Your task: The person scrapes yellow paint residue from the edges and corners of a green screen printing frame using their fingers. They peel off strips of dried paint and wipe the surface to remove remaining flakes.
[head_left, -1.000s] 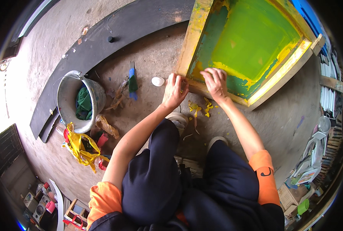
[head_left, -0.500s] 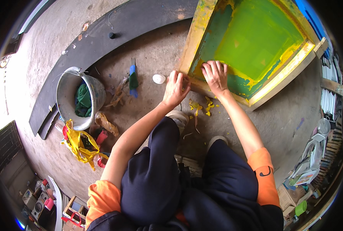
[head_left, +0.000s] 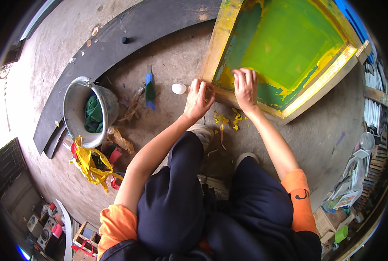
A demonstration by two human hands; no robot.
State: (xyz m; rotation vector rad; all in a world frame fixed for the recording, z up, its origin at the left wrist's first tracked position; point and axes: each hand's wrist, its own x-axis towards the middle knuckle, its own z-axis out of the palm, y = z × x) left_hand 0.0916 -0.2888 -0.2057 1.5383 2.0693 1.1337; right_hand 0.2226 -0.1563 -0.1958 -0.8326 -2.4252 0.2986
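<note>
Wood-framed green screen, at one o'clock: yellow residue left inside, yellow scraps apparently already off onto floor at its seven o'clock; left hand curled at near corner, right hand half-closed above mesh, both grips unclear.

Wooden frame cropped (top edge), cloth half-hidden

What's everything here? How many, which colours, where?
wooden frame: one, tan, upper right
panel: one, green, inside frame
scraps: several, yellow, below frame
round thing: one, white, left of frame
bucket: one, grey, left
cloth: one, green, inside bucket
strip: one, blue-green, right of bucket
bag: one, yellow, below bucket
board: one, black, upper left
clutter: many, mixed, picture edges
legs: two, dark, bottom centre
shoes: two, pale, below frame
left hand: one, bare, frame corner
right hand: one, bare, over panel
</note>
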